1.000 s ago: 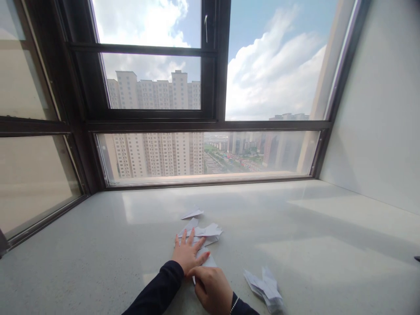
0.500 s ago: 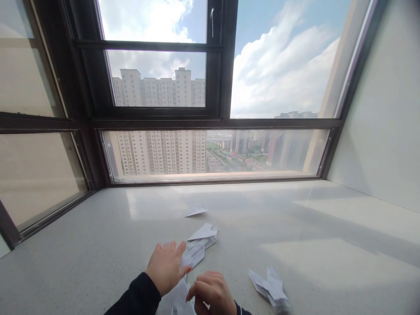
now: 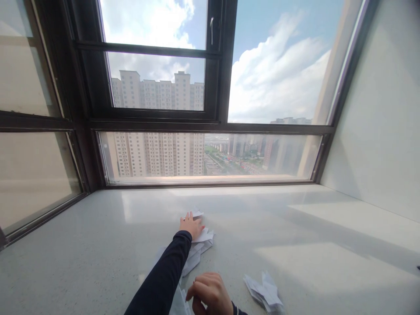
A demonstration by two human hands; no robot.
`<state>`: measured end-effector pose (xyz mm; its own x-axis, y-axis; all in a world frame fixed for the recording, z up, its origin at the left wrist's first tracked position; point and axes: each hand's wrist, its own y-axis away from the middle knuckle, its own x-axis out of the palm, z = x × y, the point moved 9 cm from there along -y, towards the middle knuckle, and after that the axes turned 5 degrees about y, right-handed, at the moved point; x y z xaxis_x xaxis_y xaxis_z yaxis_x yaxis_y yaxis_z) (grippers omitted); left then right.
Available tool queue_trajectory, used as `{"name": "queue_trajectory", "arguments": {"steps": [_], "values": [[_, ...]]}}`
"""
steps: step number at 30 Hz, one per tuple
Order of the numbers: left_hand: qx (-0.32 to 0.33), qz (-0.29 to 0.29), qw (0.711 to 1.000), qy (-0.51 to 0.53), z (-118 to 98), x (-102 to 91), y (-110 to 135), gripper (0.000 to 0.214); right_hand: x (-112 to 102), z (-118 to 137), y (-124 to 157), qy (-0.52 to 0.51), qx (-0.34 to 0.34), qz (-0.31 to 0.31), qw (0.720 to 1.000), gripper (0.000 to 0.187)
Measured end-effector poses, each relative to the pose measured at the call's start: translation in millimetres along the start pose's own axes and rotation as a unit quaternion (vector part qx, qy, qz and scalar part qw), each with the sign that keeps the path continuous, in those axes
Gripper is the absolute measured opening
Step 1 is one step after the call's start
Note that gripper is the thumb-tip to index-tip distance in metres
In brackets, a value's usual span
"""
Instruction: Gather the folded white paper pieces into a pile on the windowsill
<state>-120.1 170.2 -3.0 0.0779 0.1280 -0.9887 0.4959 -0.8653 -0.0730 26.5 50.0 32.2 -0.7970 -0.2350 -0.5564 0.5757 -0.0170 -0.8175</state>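
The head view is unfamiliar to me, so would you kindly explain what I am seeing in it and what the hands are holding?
There is no machine here: these are a person's two bare hands, seen from a camera worn on that person's head, looking forward and down. The pale surface lies before a dark-framed window. The left hand, in a dark sleeve, stretches out to the farthest folded white paper; whether it grips it is unclear. More folded papers lie nearer, partly hidden by that arm. The right hand is curled near the bottom edge; I cannot see anything held in it. A separate cluster of folded paper lies to its right.
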Motion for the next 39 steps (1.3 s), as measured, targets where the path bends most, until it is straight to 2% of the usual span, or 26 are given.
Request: {"name": "queue_trajectory", "arguments": {"steps": [3,6,10,13,17,21,24,26,28,31,33,35,37,39], "values": [[-0.004,0.003,1.000,-0.003,2,-0.1,4,0.039,0,-5,-1,0.011,0.026,0.015,0.999,0.020],[-0.010,-0.012,1.000,-0.014,7,-14.4,19,0.033,0,-6,-2,0.009,0.048,0.032,0.998,0.020],[-0.031,-0.048,0.998,-0.036,8,-42.8,57,0.035,3,-7,-1,0.007,0.065,0.055,0.996,0.020],[-0.043,-0.048,0.997,-0.046,3,-54.9,91,0.034,7,-7,1,0.009,0.065,0.070,0.995,0.019],[-0.031,-0.014,0.999,-0.037,0,-52.1,126,0.030,7,-7,2,0.011,0.070,0.073,0.995,0.021],[-0.001,-0.012,1.000,0.020,9,-40.2,144,0.035,9,-11,-1,0.019,0.099,0.114,0.988,0.024],[0.031,0.045,0.997,0.061,18,-23.5,152,0.051,-1,-30,-4,0.031,0.171,0.142,0.975,0.028],[0.031,0.091,0.992,0.076,28,-18.0,156,0.067,-18,-51,-2,0.058,0.227,0.148,0.961,0.031],[0.012,0.114,0.990,0.081,40,-21.5,160,0.078,-40,-75,7,0.098,0.261,0.165,0.946,0.037],[0.006,0.150,0.984,0.096,48,-27.0,164,0.089,-71,-116,38,0.165,0.303,0.219,0.913,0.064],[0.024,0.190,0.976,0.106,46,-21.3,168,0.097,-83,-147,72,0.187,0.363,0.270,0.872,0.086],[0.042,0.213,0.970,0.106,44,-10.3,169,0.105,-82,-168,105,0.170,0.408,0.320,0.838,0.097],[0.046,0.203,0.972,0.107,44,0.8,165,0.109,-71,-173,121,0.137,0.416,0.344,0.831,0.097],[0.041,0.180,0.976,0.117,44,10.1,159,0.108,-57,-167,120,0.124,0.424,0.342,0.830,0.098]]}}
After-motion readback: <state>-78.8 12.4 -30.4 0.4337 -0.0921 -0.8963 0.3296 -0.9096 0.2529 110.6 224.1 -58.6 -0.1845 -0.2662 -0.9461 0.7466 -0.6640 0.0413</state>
